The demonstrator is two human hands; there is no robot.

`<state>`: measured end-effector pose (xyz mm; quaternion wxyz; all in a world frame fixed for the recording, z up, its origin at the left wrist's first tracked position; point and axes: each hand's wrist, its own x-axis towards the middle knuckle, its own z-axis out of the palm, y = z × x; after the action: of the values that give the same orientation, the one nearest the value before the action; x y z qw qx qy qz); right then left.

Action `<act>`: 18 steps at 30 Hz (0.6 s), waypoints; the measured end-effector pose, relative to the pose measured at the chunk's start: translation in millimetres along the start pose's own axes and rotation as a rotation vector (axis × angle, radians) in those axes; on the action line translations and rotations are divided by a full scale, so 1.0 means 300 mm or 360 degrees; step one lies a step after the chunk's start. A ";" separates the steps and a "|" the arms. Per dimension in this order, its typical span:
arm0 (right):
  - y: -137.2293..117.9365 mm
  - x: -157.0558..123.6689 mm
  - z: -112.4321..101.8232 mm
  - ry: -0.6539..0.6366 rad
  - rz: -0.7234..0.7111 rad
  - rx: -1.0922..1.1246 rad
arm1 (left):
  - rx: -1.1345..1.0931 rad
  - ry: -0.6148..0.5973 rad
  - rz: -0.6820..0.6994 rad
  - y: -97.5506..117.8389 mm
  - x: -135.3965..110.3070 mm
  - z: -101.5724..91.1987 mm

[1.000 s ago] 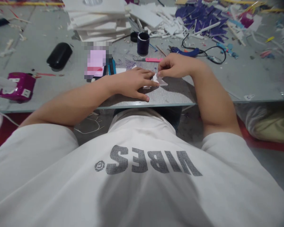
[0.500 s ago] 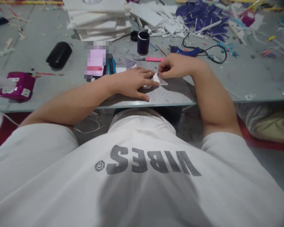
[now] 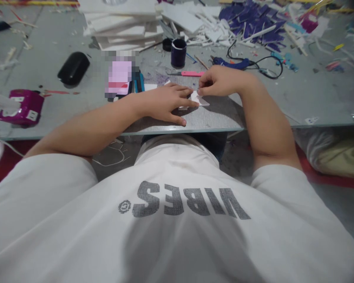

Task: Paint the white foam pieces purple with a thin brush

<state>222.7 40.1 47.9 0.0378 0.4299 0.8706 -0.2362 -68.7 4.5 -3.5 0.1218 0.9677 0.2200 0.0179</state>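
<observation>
My left hand point(image 3: 174, 103) lies palm down with its fingers stretched out, over small white board pieces near the table's front edge. Its fingertips touch the left part of a white piece point(image 3: 201, 101). From the right, my right hand point(image 3: 216, 82) reaches to the upper edge of that same piece, fingers curled and thumb against the index finger. What the pinch holds, if anything, is too small to make out. Just beyond the right hand lies a pink-handled craft knife point(image 3: 191, 74). Another white scrap point(image 3: 150, 87) lies behind my left wrist.
Behind the hands stand a dark purple paint jar point(image 3: 178, 55) and a blue tool with a cable point(image 3: 231, 63). Stacked white boards point(image 3: 124, 29) and purple scraps point(image 3: 253, 23) cover the back. To the left are a black mouse-shaped case point(image 3: 73, 68) and a magenta box point(image 3: 23, 107).
My right hand has shifted very slightly, its fingertips a little higher at the white piece. The left hand stays in place.
</observation>
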 end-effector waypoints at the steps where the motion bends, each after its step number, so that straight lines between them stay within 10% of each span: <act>1: 0.002 0.001 0.000 0.0009 0.0005 -0.0004 | 0.0004 0.0003 -0.0001 0.000 0.000 0.001; 18: 0.041 0.012 0.004 0.0093 0.0022 0.0078 | -0.0010 0.0019 -0.0020 0.002 0.001 0.002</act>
<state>229.8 48.7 41.2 0.0035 0.4434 0.8623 -0.2446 -68.1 4.1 -3.9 0.1236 0.9658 0.2269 0.0238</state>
